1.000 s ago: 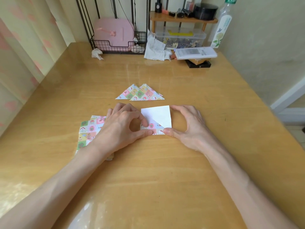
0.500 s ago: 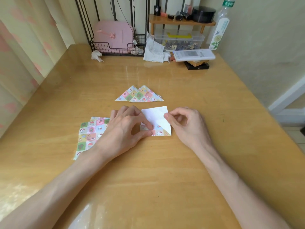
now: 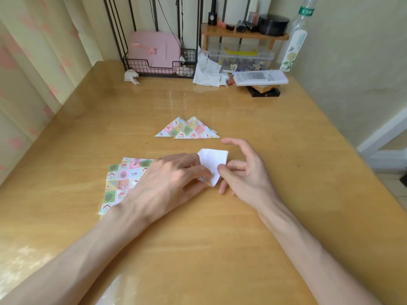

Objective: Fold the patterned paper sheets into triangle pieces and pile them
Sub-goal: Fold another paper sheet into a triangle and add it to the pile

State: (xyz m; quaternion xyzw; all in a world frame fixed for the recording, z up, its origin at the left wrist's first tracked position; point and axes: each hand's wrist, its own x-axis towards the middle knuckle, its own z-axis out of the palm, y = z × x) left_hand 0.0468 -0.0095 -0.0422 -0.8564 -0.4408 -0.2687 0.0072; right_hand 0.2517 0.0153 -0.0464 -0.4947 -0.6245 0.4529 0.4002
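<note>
- Our left hand (image 3: 174, 179) lies over the left part of the sheet (image 3: 212, 160). Its fingers and thumb seem to pinch the low corner.
- Our right hand (image 3: 244, 172) pinches the right edge of the sheet with the thumb and a bent finger. Its first finger sticks out and touches nothing.
- The sheet is in the middle of the table (image 3: 198, 249), between our two hands. It is partly folded, with the white side up.
- The stack (image 3: 123, 179) of flat sheets lies to the left, partly under our left hand. The pile (image 3: 187, 128) of done triangles lies just behind the sheet.
- We think the sheet is very light and thin. It bends easily, keeps a crease, and can slide on the shiny table.
- So we think it is best to hold it softly at the corners and edges, and press the fold flat with a fingertip.
</note>
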